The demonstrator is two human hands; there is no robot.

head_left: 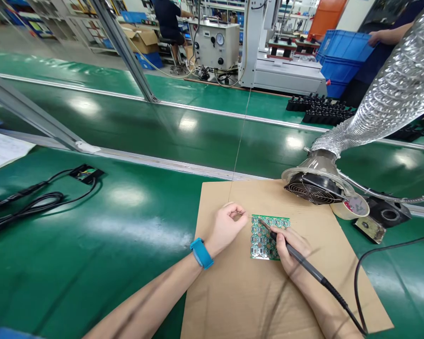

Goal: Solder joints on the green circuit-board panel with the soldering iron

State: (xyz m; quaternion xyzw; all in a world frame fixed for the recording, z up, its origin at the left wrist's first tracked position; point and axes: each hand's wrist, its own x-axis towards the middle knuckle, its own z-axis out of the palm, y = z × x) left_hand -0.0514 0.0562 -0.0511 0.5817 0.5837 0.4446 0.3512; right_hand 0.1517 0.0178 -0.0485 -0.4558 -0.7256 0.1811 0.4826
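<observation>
Right hand [292, 248] wraps pen-style round a slim grey-and-black soldering iron [305, 265], presumably for fine tip control over the green rectangular circuit-board panel [256, 240], which lies flat on brown cardboard [226, 292], likely shielding the glossy green counter [137, 207]. Left hand [229, 227] is curled, thumb and forefinger nearly together just beside the panel's left edge; can't tell if it grips the thin wire [235, 165].

Soldering iron [305, 263] at circuit board [256, 240]

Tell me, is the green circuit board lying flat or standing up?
Lying flat. The green circuit board shows its top face, spread on the brown cardboard, with the right hand holding a pen-shaped tool over it.
</observation>
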